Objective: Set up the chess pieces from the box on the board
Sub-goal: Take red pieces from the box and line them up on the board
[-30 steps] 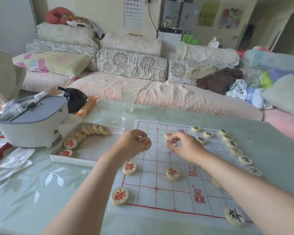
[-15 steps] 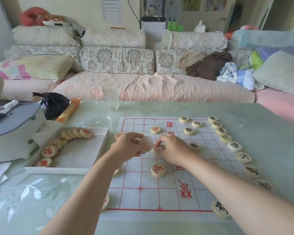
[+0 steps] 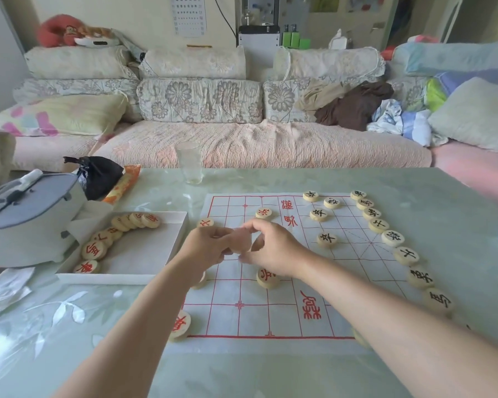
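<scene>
Clutter crowds the left of the glass-topped surface [image 3: 270, 179]: a grey-lidded white appliance [image 3: 26, 216], a black bag [image 3: 101, 176], an orange packet [image 3: 121, 185] and crumpled plastic [image 3: 3, 285]. An empty glass [image 3: 189, 162] stands beyond the board [image 3: 285, 320], near the sofa [image 3: 242, 142]. The white box [image 3: 144, 254] lies just left of the board and holds a curved line of red-lettered pieces [image 3: 118, 234], round pale discs, some overlapping. On the board, black-lettered pieces [image 3: 394, 238] run down the right edge, with a few more [image 3: 327, 239] inward. Red-lettered discs sit at the left edge [image 3: 180, 324] and one [image 3: 266, 277] is partly hidden under the right wrist. Both forearms cross the near half of the board. The left hand [image 3: 207, 245] and right hand [image 3: 270, 248] meet above the board's left-centre, fingertips touching around something pale and blurred; whether either hand grips a piece cannot be told.
</scene>
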Available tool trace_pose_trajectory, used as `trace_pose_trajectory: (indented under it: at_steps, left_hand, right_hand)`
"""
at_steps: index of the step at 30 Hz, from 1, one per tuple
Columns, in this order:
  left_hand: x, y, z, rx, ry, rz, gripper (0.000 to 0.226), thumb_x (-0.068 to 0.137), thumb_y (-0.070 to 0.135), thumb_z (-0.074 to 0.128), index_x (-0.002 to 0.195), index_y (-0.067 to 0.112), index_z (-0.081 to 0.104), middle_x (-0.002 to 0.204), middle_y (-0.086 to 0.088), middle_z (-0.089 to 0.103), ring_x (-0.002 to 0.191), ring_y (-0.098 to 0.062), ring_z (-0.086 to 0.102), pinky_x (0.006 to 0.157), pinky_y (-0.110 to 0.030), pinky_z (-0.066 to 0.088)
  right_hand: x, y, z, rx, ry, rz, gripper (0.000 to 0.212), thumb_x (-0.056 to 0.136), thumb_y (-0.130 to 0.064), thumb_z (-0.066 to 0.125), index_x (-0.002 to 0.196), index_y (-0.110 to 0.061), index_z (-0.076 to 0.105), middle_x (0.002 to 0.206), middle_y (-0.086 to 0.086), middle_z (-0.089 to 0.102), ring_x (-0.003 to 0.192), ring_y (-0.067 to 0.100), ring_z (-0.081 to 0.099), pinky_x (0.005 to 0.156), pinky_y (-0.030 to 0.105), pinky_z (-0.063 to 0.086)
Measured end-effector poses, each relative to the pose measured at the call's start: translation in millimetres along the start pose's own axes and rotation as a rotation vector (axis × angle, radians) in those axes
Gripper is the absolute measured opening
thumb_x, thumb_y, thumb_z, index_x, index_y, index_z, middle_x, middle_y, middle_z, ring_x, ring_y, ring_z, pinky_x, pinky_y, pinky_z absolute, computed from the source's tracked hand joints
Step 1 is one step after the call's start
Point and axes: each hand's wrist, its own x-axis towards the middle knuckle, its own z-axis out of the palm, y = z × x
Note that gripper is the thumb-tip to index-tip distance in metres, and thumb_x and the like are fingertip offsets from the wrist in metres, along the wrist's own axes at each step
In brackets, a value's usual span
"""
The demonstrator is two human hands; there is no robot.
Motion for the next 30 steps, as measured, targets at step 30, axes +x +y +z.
trace_pose_trajectory:
  at_steps: [30]
  left_hand:
    - [-39, -48, -59, 0.956, 0.067, 0.39, 0.027, 0.092, 0.031, 0.057, 0.119, 0.029, 0.061, 0.121, 0.005, 0.053, 0.116, -0.018, 0.043, 0.095, -0.036, 0.042]
  right_hand:
    - [-34, -20, 38, -0.532, -0.14, -0.278, 0.019, 0.085, -0.039, 0.064, 0.101, -0.03, 0.066, 0.102, -0.009, 0.06, 0.099, 0.012, 0.05, 0.092, 0.029, 0.035]
